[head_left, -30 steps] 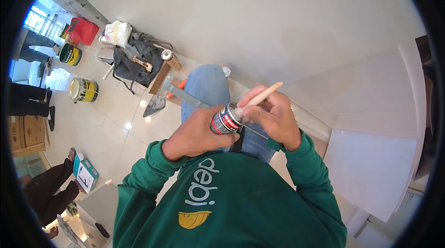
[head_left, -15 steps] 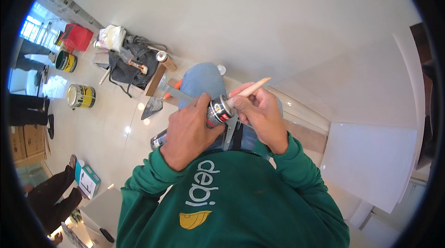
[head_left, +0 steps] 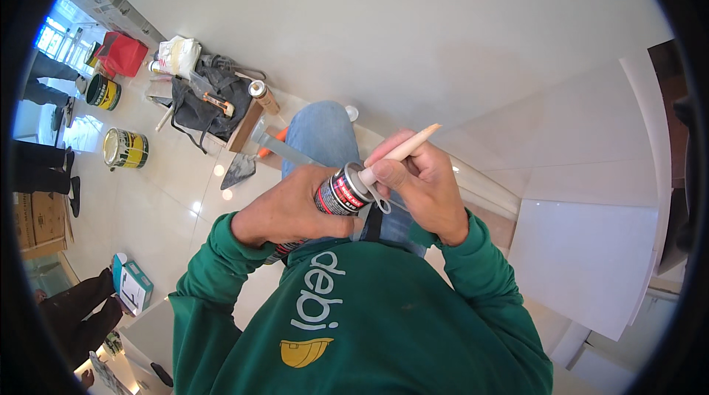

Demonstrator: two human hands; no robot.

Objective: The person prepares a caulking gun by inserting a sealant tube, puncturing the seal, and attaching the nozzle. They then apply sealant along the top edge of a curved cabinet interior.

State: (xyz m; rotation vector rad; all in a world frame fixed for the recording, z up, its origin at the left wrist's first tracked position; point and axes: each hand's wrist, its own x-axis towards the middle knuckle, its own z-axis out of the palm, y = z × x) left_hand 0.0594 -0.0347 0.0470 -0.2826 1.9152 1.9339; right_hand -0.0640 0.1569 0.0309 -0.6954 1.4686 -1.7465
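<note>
Beige nozzle (head_left: 413,145), pinched by the right hand (head_left: 427,186) near frame centre, should align squarely with the cartridge (head_left: 338,193) the left hand (head_left: 284,210) clasps.

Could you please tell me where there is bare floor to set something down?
Bare tiles lie between the nearer yellow bucket and the trowel. It is crowded around the black bag, with a cutter on it and a brown cartridge nearby.
</note>
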